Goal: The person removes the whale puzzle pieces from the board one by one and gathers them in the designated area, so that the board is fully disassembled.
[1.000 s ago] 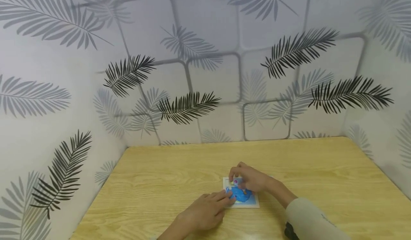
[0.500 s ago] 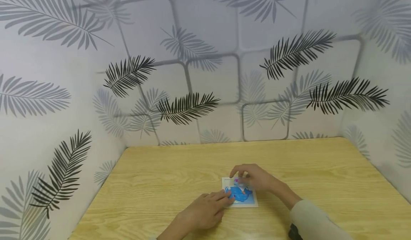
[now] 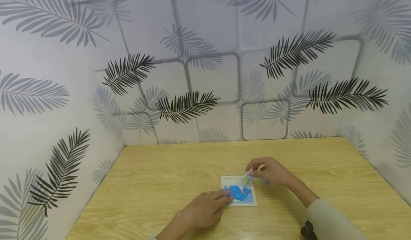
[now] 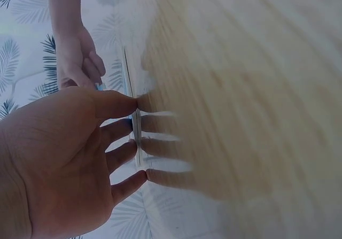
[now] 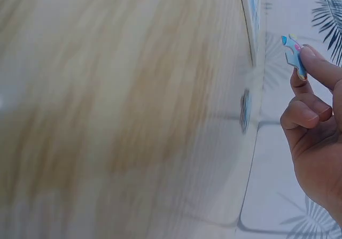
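Note:
A small jigsaw puzzle [image 3: 241,194] with a blue whale and a white frame lies on the table near the front. My left hand [image 3: 203,209] rests at its left side, fingertips on the frame and the whale. In the left wrist view those fingers [image 4: 122,156] reach down to the puzzle's thin edge. My right hand [image 3: 273,172] is over the puzzle's far right corner. Between thumb and forefinger it pinches a light blue puzzle piece [image 5: 293,57] with a pink mark. A yellow flower shows on the puzzle just below that piece, and the far left part of the frame's inside is pale.
Another puzzle piece [image 5: 245,110] lies on the table to the right of the puzzle, partly under the right hand in the head view. A black device [image 3: 308,230] sits by the right sleeve. Behind the wooden table [image 3: 167,175] stand leaf-patterned walls.
My right hand has lifted from the puzzle's upper part and moved right, with a piece pinched in it. The yellow flower has come into view. The left hand has stayed in place.

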`<state>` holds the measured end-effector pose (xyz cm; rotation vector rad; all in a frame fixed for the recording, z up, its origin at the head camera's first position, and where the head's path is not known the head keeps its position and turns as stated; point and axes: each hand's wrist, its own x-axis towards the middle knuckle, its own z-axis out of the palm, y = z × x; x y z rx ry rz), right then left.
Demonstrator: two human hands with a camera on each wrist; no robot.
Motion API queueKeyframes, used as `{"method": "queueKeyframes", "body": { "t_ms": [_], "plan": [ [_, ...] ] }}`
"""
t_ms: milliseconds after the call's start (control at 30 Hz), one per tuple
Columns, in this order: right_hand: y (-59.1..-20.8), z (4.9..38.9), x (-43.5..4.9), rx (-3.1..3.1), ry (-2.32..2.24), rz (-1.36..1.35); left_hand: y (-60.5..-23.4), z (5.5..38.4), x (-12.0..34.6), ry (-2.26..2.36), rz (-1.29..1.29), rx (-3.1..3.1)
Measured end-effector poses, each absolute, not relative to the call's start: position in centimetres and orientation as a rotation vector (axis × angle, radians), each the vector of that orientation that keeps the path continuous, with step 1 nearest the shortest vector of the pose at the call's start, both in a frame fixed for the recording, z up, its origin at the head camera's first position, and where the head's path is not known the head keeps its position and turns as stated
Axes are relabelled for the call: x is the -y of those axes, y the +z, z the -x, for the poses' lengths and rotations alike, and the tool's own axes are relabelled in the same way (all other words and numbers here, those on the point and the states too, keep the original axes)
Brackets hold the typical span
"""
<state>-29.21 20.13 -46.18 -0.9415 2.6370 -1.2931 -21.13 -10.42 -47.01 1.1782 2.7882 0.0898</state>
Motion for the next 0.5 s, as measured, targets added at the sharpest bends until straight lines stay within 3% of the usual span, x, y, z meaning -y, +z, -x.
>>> {"method": "queueKeyframes", "body": {
  "t_ms": [500],
  "plan": [
    [-46.7, 28.6, -26.8, -2.709, -1.314, 0.787, -46.8, 21.1, 10.3, 0.152, -1.214, -2.76]
  ]
}}
